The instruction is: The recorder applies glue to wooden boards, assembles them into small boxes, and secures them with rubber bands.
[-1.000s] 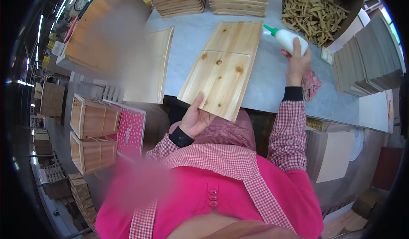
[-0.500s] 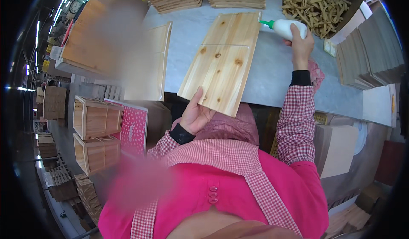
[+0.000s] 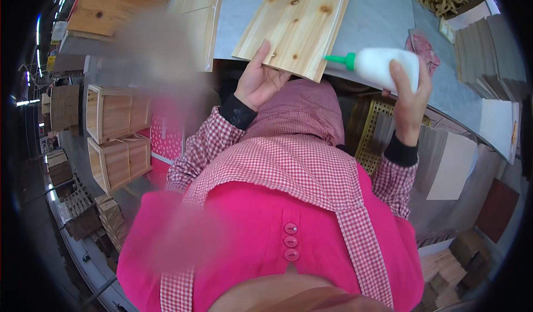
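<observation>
While your left hand (image 3: 260, 80) is gripping the pine panel (image 3: 294, 26), your right hand (image 3: 410, 98) is clutching a glue bottle (image 3: 383, 66) beside stacked wooden boxes (image 3: 114, 137).

A white squeeze bottle (image 3: 384, 67) with a green nozzle, lying sideways with the nozzle toward nine o'clock, sits gripped in the right hand (image 3: 410, 98) at about two o'clock; a red box with white dots (image 3: 166, 140) stands at nine o'clock beside open wooden crates (image 3: 114, 137); a small pale card or label (image 3: 447, 30) lies on the grey table (image 3: 383, 17) near one o'clock, its face too small to make out.
</observation>
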`<state>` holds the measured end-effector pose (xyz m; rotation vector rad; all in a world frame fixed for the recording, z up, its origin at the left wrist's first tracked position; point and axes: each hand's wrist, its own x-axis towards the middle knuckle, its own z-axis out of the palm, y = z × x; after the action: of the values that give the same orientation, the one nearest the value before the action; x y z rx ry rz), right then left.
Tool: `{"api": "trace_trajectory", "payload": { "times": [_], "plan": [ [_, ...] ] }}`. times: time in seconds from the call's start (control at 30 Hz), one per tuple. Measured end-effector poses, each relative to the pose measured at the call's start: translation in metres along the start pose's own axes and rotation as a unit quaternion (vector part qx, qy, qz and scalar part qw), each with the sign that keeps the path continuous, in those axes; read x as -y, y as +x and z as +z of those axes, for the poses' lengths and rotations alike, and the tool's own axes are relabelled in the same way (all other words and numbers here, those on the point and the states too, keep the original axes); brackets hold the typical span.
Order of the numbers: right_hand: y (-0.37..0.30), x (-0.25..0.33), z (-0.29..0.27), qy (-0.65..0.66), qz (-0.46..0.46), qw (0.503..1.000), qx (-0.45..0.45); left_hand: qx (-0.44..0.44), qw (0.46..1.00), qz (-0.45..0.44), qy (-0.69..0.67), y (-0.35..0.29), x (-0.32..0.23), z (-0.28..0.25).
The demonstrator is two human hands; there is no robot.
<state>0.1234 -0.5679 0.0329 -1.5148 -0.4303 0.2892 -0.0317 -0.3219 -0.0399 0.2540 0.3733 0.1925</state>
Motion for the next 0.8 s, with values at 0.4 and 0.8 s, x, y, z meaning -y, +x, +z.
{"api": "trace_trajectory", "payload": {
  "times": [0.4,0.8],
  "plan": [
    [-0.022,0.004,0.010,-0.027,-0.046,0.999,-0.002,0.004,1.000,0.001,-0.003,0.004,0.002,-0.002],
    [0.056,-0.047,-0.049,0.046,-0.132,0.901,-0.411,0.015,1.000,-0.002,0.005,0.003,0.003,0.004]
  ]
}}
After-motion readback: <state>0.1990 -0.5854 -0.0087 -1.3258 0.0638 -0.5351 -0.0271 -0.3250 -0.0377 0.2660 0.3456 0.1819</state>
